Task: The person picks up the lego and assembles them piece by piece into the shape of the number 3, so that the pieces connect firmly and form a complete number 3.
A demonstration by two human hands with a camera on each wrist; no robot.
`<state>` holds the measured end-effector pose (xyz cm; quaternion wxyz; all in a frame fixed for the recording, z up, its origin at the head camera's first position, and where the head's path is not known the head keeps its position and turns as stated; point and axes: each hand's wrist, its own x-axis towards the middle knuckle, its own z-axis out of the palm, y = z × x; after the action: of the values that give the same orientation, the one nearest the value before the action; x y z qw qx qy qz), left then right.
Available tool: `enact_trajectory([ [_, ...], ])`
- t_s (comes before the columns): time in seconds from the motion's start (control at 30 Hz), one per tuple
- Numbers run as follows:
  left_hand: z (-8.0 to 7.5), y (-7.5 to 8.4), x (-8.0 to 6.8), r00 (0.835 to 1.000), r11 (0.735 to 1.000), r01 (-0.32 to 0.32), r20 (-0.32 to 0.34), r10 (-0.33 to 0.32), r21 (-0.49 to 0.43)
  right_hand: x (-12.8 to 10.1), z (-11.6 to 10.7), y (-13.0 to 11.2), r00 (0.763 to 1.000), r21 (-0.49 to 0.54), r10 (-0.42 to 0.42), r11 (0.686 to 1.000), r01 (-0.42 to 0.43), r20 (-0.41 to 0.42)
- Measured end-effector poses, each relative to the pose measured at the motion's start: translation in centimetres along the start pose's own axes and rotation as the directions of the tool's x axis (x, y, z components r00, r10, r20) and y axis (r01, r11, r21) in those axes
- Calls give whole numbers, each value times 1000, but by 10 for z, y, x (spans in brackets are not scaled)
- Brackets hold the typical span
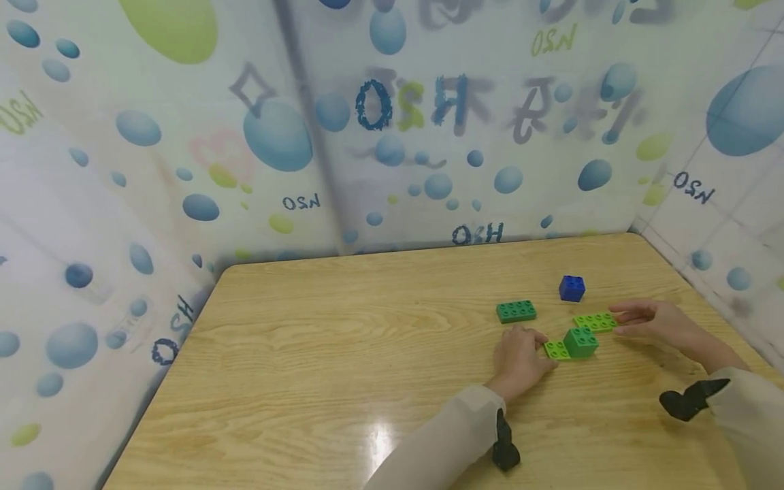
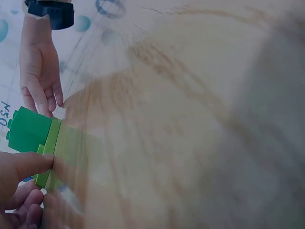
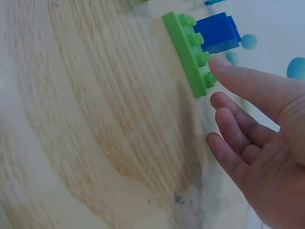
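My left hand (image 1: 517,361) pinches the left end of a flat light-green toy brick (image 1: 556,350) between thumb and fingers. On that brick's right part sits a taller green brick (image 1: 580,342), studs up; the left wrist view shows the same stack from the side. Just behind lies a second flat light-green brick (image 3: 188,57), a long one with studs on top. My right hand (image 1: 655,323) is at its right end, fingers loosely bent and apart from the thumb, nothing between them. In the right wrist view the thumb tip comes right up to the studs.
A dark-green brick (image 1: 516,312) lies behind my left hand. Farther back stands a blue brick (image 1: 572,288). The wooden table (image 1: 343,340) meets a wall covering (image 1: 392,190) printed with drops at its back and sides.
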<state>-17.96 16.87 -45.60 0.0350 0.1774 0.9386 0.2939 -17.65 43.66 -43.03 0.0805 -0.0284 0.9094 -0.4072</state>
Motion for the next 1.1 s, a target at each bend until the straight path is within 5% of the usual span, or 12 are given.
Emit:
enact_trajectory([
  [0.53, 1, 0, 1, 1000, 1000, -5, 0, 5, 11, 8, 10, 10, 997, -29, -58, 998, 56, -52],
  [1.1, 0, 0, 1, 1000, 1000, 3, 2, -3, 5, 12, 13, 11, 999, -84, -18, 996, 14, -44],
])
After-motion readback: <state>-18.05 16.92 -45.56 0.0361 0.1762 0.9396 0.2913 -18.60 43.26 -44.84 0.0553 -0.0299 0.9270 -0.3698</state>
